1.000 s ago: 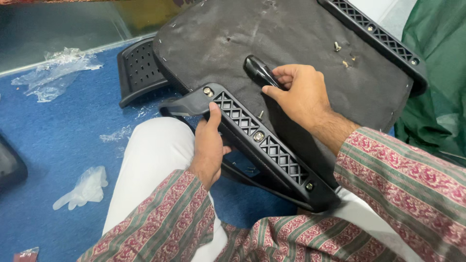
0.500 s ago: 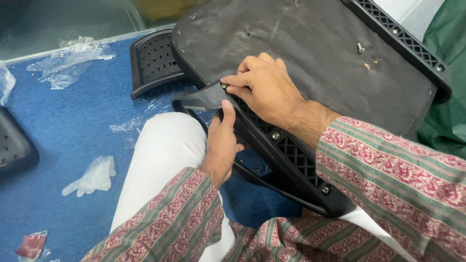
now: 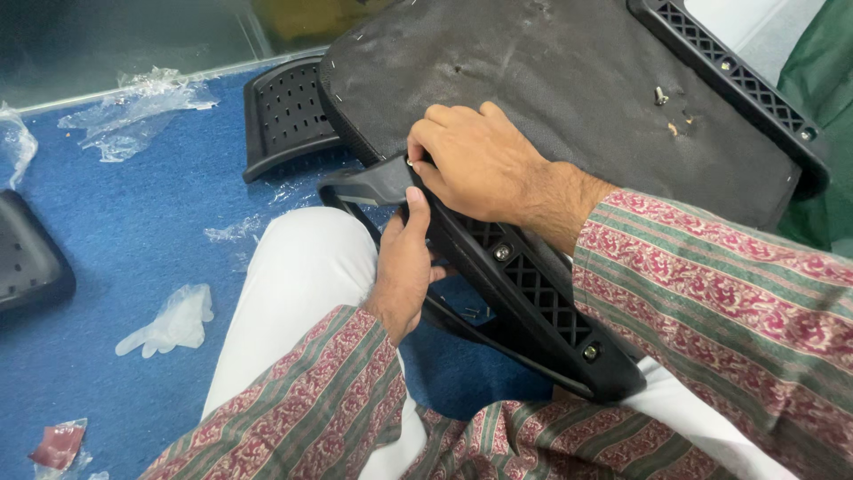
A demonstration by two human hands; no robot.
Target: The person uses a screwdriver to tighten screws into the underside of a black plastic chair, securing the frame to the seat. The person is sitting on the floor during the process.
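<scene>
Chair seat base [image 3: 569,98], dark fabric underside up, lies tilted across the person's lap and over the blue carpet [image 3: 133,231]. A black plastic armrest bracket [image 3: 524,284] with lattice holes and bolts runs along its near edge; a second matching bracket [image 3: 737,80] sits on the far edge.

Right hand [image 3: 480,164] is curled, knuckles up, fingers closed down at the near-left corner of the seat where the bracket's end meets it (whether it grips a tool underneath, cannot tell, palm hides it). Left hand [image 3: 404,267] comes up from below, thumb pressed on the bracket's end piece [image 3: 369,185], fingers wrapped round the bracket's underside, closed on it.

Two loose screws [image 3: 662,96] lie on the seat fabric near its far-right edge. A curved perforated black panel [image 3: 284,116] rests on the carpet just beyond the seat's left edge. Crumpled clear plastic [image 3: 133,111] lies at the carpet's far-left, a clear glove [image 3: 173,320] nearer, another black part [image 3: 27,258] at the left edge.
</scene>
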